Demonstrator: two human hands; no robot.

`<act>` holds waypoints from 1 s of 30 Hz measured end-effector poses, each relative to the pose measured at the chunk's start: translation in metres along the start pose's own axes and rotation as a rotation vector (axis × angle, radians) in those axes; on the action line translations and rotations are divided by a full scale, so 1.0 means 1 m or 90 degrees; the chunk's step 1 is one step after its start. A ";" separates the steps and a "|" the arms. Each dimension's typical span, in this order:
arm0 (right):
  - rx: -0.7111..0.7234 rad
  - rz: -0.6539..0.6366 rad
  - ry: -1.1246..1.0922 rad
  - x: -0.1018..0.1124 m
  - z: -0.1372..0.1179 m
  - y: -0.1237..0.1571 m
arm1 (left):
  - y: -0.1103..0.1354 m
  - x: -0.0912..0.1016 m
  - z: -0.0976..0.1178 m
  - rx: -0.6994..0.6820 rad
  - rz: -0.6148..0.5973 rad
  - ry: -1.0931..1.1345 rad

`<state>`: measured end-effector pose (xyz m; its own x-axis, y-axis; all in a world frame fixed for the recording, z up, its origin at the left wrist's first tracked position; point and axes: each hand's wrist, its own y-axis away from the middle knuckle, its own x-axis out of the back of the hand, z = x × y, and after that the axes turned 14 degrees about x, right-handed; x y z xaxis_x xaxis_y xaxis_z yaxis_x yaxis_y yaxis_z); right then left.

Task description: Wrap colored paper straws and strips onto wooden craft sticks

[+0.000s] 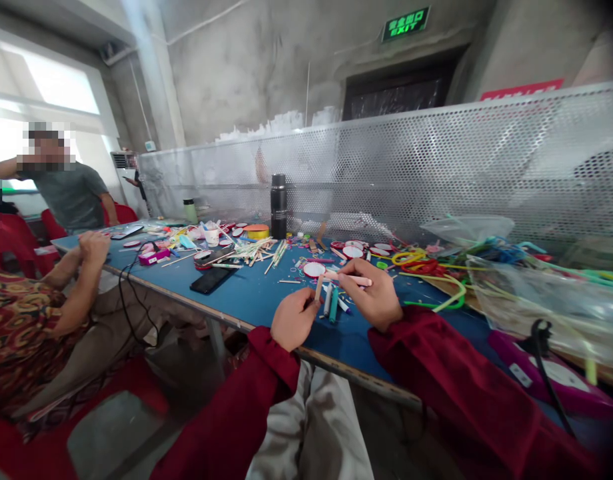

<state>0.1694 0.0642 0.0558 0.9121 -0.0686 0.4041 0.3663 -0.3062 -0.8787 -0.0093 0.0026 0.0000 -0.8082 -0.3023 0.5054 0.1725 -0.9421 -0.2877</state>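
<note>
1. While both maroon sleeves (416,350) reach in from the near side, L hand (295,320) sits approx 7 o'clock of the thin stick (318,288): thumb + fingers pinched tight on its low end, wrist angled inward.
2. R hand (375,293) at 3 o'clock, fingers curled closed round pale pink pen (364,281); pen pts to 9, nr stick's top. Contact? Can't tell.
3. Stick: prob wood, v light, stiff, likely snaps if bent; best pinched low, top left free. Pen: prob light rigid plastic, bit slippery; hold mid-barrel.
4. Teal marker (333,307) at 5 o'clock, loose on blue table (356,340).
5. White disc (314,269), red rim, at 12, just past stick.
6. Phone (213,280) well apart, 9 o'clock.
7. Black bottle (278,210) at 11, by mesh screen (411,160).
</note>
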 end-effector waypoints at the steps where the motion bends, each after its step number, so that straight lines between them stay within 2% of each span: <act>1: -0.002 -0.005 -0.005 0.000 0.000 0.000 | 0.000 0.000 0.000 0.001 0.002 -0.001; 30: 0.013 0.012 0.021 0.000 0.003 0.000 | 0.001 0.002 0.003 0.009 -0.005 -0.001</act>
<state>0.1702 0.0673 0.0553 0.9126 -0.1055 0.3950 0.3528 -0.2850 -0.8913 -0.0095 0.0008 0.0034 -0.8085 -0.2947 0.5094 0.1737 -0.9465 -0.2720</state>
